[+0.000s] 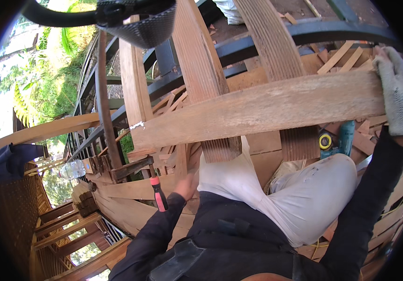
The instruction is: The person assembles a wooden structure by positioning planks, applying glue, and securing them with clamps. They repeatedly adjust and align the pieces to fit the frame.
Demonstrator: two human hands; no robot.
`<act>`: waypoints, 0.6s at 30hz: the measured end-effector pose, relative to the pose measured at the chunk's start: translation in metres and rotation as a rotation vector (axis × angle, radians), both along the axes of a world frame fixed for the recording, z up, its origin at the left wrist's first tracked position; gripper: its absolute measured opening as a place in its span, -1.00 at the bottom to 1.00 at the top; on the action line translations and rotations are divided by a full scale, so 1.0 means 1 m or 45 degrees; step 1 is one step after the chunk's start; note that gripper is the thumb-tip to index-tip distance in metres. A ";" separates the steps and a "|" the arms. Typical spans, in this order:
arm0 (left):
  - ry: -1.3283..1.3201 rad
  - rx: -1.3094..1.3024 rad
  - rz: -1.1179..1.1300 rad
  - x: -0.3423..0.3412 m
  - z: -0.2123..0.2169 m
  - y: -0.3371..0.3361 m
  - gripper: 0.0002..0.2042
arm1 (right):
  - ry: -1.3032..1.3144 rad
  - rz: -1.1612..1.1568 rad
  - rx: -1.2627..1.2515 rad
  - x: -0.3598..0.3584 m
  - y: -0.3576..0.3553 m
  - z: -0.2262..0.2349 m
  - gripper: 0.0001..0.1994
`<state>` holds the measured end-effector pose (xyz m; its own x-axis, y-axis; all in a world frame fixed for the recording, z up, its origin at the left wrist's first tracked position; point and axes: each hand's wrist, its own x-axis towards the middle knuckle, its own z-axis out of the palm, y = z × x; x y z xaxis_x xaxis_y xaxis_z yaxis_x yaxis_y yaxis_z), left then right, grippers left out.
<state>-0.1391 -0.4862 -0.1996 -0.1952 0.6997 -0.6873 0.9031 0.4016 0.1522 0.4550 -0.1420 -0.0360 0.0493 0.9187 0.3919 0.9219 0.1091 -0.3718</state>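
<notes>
A long wooden plank [257, 110] lies across in front of me over several broad grooved beams [201, 61]. My right hand [395, 89], in a pale knitted glove, is closed around the plank's right end. White paste marks the plank's left end, beside a light post [135, 79]. Below that end hangs a bar clamp [159, 193] with a red and black handle. My bare left hand [186, 186] is low beside a narrow upright wood piece [181, 161], right of the clamp handle. Its fingers are partly hidden, so I cannot tell whether they grip anything.
A teal power tool [346, 138] and a yellow-and-black round item [324, 141] lie beside my knee among wood offcuts [363, 143]. Dark metal rails [304, 32] run behind the beams. At left are a clear plastic bottle [72, 169] and dark cloth [11, 159].
</notes>
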 end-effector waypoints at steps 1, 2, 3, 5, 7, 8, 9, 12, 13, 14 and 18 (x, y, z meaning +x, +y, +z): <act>0.068 -0.137 -0.061 0.004 0.027 0.009 -0.65 | -0.010 -0.001 0.000 -0.009 -0.005 0.012 -0.69; 0.105 -0.146 -0.084 0.015 0.057 0.022 -0.67 | -0.020 -0.001 -0.001 -0.018 -0.010 0.022 -0.69; 0.139 -0.154 -0.111 0.027 0.086 0.034 -0.69 | -0.035 -0.004 -0.001 -0.026 -0.015 0.033 -0.69; 0.190 -0.197 -0.115 0.030 0.111 0.030 -0.70 | -0.073 -0.009 -0.003 -0.035 -0.015 0.040 -0.70; 0.196 -0.262 -0.128 0.030 0.117 0.010 -0.71 | -0.172 -0.078 -0.048 -0.043 -0.016 0.050 -0.71; 0.095 -0.278 -0.169 0.037 0.125 0.002 -0.71 | -0.245 -0.086 -0.061 -0.045 -0.018 0.054 -0.70; -0.018 -0.298 -0.211 0.049 0.135 -0.001 -0.71 | -0.244 -0.105 -0.089 -0.048 -0.017 0.059 -0.70; -0.245 -0.271 -0.086 0.053 0.140 -0.018 -0.71 | -0.262 -0.113 -0.149 -0.045 -0.021 0.060 -0.71; -0.401 -0.336 -0.098 0.054 0.157 -0.012 -0.68 | -0.261 -0.124 -0.150 -0.043 -0.020 0.059 -0.71; -0.384 -0.289 -0.194 0.055 0.174 -0.006 -0.69 | -0.236 -0.134 -0.138 -0.040 -0.017 0.058 -0.71; -0.502 -0.163 -0.280 0.065 0.268 0.027 -0.77 | -0.098 -0.085 -0.035 -0.047 -0.021 0.049 -0.74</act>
